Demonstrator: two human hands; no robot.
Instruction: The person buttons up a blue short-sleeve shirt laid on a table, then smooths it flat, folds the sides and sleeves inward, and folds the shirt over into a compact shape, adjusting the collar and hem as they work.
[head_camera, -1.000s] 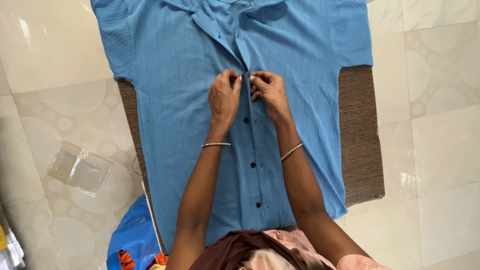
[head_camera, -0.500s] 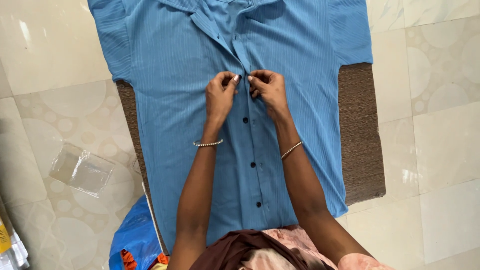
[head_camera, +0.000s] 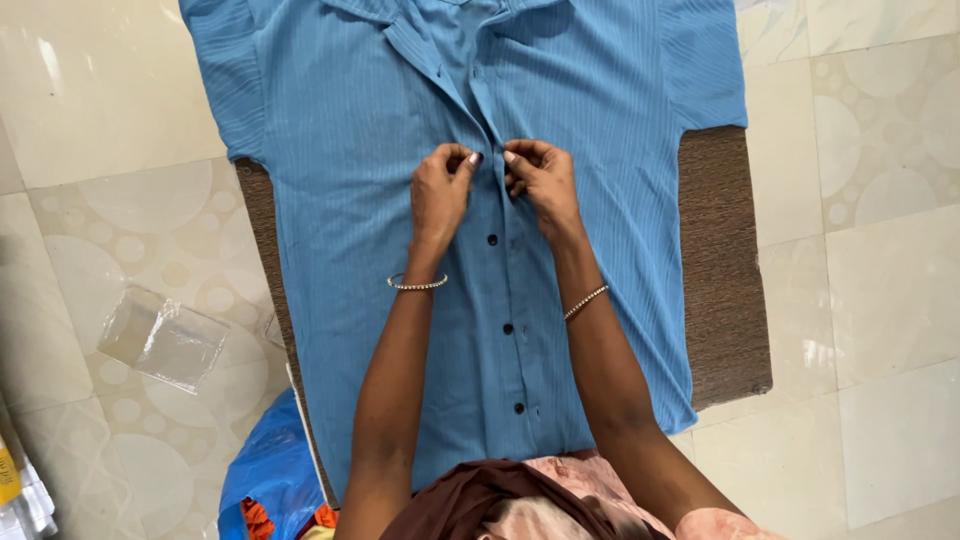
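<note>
**Two hands pinch the placket of a blue shirt spread on a brown table**

A pale tiled floor (head_camera: 880, 300) with faint round patterns fills the edges of the view. On it stands a narrow brown table (head_camera: 722, 270), its woven-looking top showing on both sides of the garment.

A blue striped short-sleeved shirt (head_camera: 340, 200) lies face up along the table, collar at the far end, hem toward the person, sleeves hanging past the table's edges. Dark buttons run down the front; the lower ones are fastened, and the collar area lies open.

Both forearms reach over the shirt from the near edge. The left hand (head_camera: 440, 195) is curled, thumb and fingertips pinching the left edge of the placket at chest height. The right hand (head_camera: 538, 178) is curled too, gripping the opposite edge of the placket, just beside the left hand. Each wrist wears a thin beaded bangle (head_camera: 417, 284).

Left of the table, a blue plastic bag (head_camera: 265, 475) sits on the floor with orange items showing inside. Farther left lies a clear, crumpled plastic wrapper (head_camera: 165, 338), well apart from the table.
</note>
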